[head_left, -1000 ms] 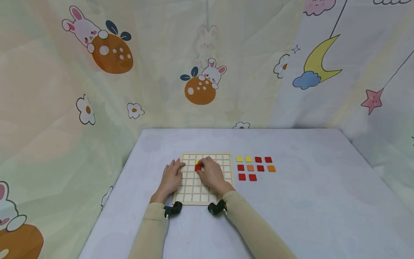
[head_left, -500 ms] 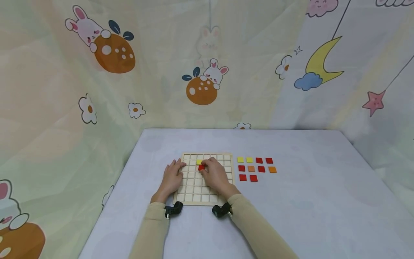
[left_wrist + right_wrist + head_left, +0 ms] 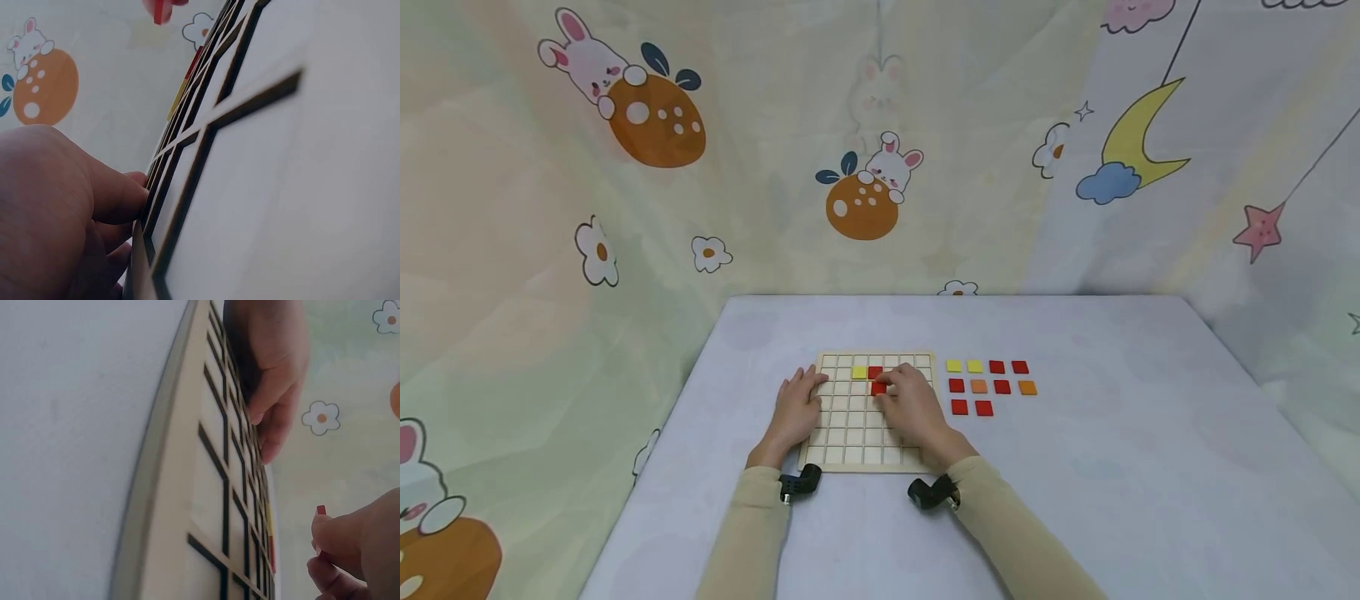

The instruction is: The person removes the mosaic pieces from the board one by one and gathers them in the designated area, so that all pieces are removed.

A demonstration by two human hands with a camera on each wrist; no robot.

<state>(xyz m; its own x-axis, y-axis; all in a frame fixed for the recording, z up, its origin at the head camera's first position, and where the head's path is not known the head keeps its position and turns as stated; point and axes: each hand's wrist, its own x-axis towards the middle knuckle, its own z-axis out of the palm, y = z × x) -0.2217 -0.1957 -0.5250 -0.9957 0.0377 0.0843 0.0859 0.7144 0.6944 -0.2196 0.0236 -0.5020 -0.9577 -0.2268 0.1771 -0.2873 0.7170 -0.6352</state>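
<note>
A square wooden grid board (image 3: 835, 457) lies on the table. In its upper rows a yellow tile (image 3: 859, 372) and a red tile (image 3: 876, 372) sit side by side. My right hand (image 3: 916, 410) pinches another red tile (image 3: 878, 388) between thumb and fingertips, held over the board just below those two. The right wrist view shows that pinched tile (image 3: 321, 510) edge-on, apart from the grid surface. At the board's left edge rests my left hand (image 3: 795, 412), its fingers extended forward. The left wrist view has this hand's thumb (image 3: 119, 195) touching the board's side.
Right of the board, loose tiles lie in three rows: several red ones (image 3: 1002, 387), two yellow (image 3: 974, 366) and two orange (image 3: 1027, 387). A printed cloth (image 3: 992, 167) hangs behind the white table (image 3: 1120, 467). Each wrist carries a small black camera (image 3: 931, 492).
My right hand has shifted right with the pinched red tile, uncovering the yellow tile and the red tile beside it on the board. The left hand stays at the board's edge.
</note>
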